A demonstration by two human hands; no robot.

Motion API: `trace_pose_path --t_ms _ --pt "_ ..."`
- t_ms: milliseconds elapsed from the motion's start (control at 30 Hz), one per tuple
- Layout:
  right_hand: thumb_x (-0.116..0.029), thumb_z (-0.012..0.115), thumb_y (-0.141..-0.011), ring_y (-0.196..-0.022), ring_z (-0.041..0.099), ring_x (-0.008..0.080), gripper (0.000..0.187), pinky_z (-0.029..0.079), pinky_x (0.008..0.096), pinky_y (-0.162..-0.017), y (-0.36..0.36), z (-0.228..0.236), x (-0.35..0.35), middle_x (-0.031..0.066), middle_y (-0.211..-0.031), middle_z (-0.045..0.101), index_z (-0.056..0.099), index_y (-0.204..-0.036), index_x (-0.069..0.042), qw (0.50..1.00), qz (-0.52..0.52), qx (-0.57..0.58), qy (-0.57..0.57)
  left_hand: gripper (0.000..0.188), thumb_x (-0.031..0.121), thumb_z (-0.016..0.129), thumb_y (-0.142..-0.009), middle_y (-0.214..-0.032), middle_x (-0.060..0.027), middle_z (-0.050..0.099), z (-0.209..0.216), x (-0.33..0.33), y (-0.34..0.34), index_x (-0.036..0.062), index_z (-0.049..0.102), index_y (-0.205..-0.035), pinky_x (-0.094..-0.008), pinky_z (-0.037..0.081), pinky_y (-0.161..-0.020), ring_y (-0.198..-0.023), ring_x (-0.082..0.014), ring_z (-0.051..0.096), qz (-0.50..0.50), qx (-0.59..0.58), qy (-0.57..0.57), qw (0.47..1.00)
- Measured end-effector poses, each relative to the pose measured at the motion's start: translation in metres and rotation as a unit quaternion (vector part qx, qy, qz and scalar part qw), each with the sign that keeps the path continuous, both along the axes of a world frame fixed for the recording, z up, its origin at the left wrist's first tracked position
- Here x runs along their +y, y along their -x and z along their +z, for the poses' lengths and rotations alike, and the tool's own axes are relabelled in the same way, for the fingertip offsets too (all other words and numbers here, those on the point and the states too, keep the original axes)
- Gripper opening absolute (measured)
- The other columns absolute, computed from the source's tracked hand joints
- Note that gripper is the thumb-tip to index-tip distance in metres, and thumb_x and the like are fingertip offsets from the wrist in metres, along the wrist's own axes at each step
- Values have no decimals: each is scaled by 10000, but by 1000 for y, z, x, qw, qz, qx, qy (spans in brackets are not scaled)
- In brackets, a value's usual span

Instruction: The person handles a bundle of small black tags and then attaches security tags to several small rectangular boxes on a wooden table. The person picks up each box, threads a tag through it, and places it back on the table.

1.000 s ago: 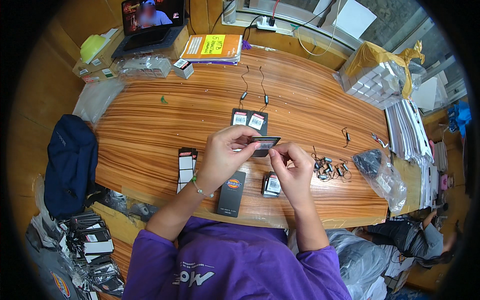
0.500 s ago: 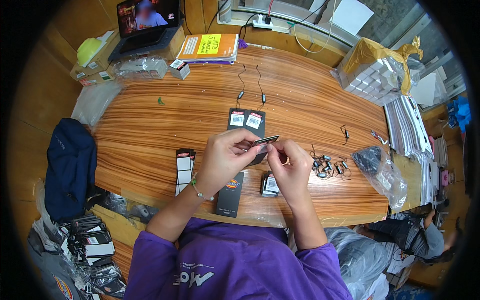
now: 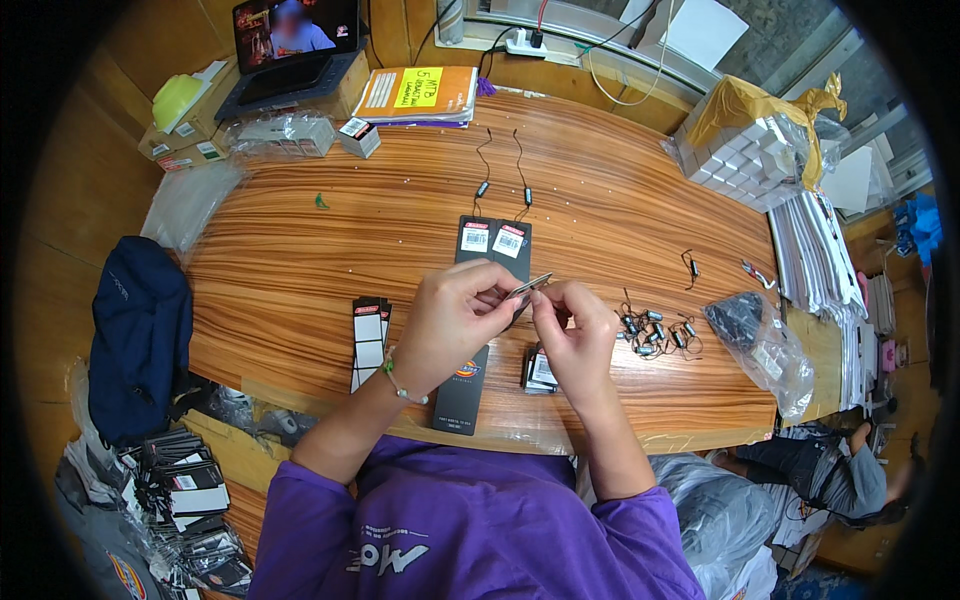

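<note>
Over the near middle of the table, my left hand [image 3: 455,312] pinches a small dark tag [image 3: 531,285], seen nearly edge-on. My right hand [image 3: 578,322] is closed at the tag's near edge, thumb and fingertips pressed on it. Beneath and beyond my hands lie two long black hang tags [image 3: 487,262] with white stickers, their black strings [image 3: 527,197] stretched away from me. Another black hang tag [image 3: 455,408] lies below my left hand. A small stack of stickered tags [image 3: 541,372] sits beside my right wrist, partly covered. Left of my left hand are overlapping stickered tags [image 3: 368,338].
Several black string loops [image 3: 656,334] lie right of my hands, near a plastic-wrapped bundle [image 3: 762,350]. Small pliers [image 3: 757,274] rest farther right. White boxes in plastic [image 3: 735,150], an orange folder [image 3: 418,95] and a tablet [image 3: 297,35] stand along the back. A person [image 3: 840,470] is at lower right.
The small tag has tilted and now shows mostly its edge. My right hand has shifted very slightly left; my left hand stays in place.
</note>
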State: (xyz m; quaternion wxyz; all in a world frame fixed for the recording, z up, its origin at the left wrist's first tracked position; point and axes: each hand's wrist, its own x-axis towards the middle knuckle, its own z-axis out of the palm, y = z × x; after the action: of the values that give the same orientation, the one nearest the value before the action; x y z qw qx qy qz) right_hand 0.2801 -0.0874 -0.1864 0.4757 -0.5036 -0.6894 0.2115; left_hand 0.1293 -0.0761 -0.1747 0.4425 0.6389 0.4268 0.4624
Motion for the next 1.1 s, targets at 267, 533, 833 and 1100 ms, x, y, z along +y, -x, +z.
trace_pose_path --t_ms 267,533,833,1100 --pt "-60 635 -798 -548 458 27 102 368 191 -480 0 -12 2 -10 -610 549 597 -735 12 938 46 276 202 60 -15 603 -762 -747 -61 573 -3 0 -2 -26 591 -820 -238 529 -588 -671 -116 613 9 15 -14 1000" --pt "-40 685 -743 -547 483 59 98 393 196 -500 -6 -5 1 16 -627 568 604 -725 13 977 41 166 129 64 -17 606 -778 -775 -48 563 2 -2 4 -47 588 -832 -213 526 -607 -717 -92 599 -41 -25 37 998" --pt "-70 722 -698 -693 497 100 153 408 228 -628 -17 -6 8 30 -732 541 618 -786 -1 988 56 115 84 78 -44 626 -761 -816 -55 575 1 -2 5 -47 609 -837 -187 498 -619 -747 -75 581 -59 -38 74 995" --pt "-48 641 -737 -788 496 118 61 377 241 -694 -20 -3 7 50 -859 543 638 -788 -15 953 110 221 175 116 -10 652 -672 -747 -64 613 1 -7 0 37 645 -777 -278 489 -585 -697 -206 614 41 212 -260 941"
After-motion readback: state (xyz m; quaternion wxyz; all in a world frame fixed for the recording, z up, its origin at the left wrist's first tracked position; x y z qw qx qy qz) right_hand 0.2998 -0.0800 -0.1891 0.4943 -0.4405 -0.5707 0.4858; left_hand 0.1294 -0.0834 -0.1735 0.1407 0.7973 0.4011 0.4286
